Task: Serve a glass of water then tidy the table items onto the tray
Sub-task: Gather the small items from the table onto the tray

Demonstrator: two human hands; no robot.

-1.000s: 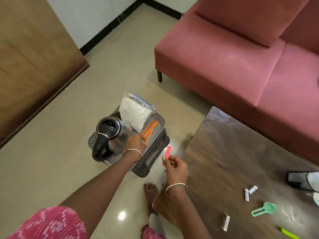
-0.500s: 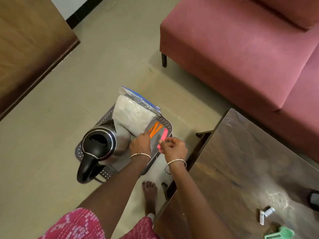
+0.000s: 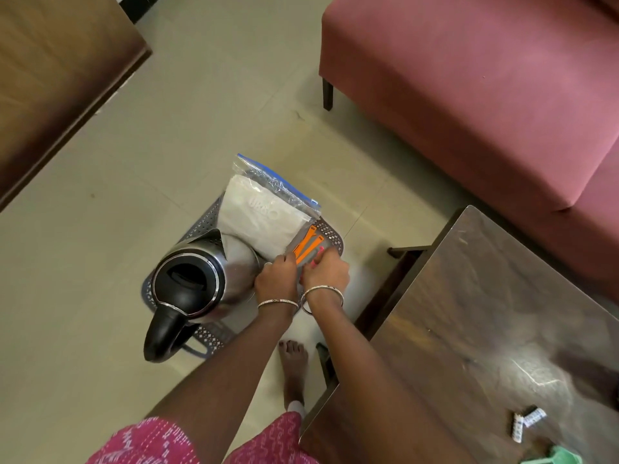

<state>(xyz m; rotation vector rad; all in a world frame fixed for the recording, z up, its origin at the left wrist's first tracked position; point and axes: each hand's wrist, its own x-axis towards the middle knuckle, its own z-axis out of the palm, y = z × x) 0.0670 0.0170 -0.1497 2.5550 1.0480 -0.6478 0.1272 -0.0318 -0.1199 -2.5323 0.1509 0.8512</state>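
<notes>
Both hands over tray (image 3: 331,234), right hand (image 3: 326,271) pinching pink clip (image 3: 320,250), left hand (image 3: 276,276) curled beside orange clips (image 3: 306,246)

Grey perforated tray (image 3: 331,233) on floor, steel kettle (image 3: 201,279), white-filled bag (image 3: 264,216)

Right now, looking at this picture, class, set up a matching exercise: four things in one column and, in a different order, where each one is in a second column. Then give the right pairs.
Things:
1. kettle
2. zip bag
3. orange strips
4. small white rolls

Places:
A. on the wooden table, near its right edge in view
B. on the tray, just ahead of both hands
C. at the far end of the tray, overhanging its rim
D. on the near left part of the tray, handle toward the person

Pairs: 1-D, 2-C, 3-B, 4-A
</notes>
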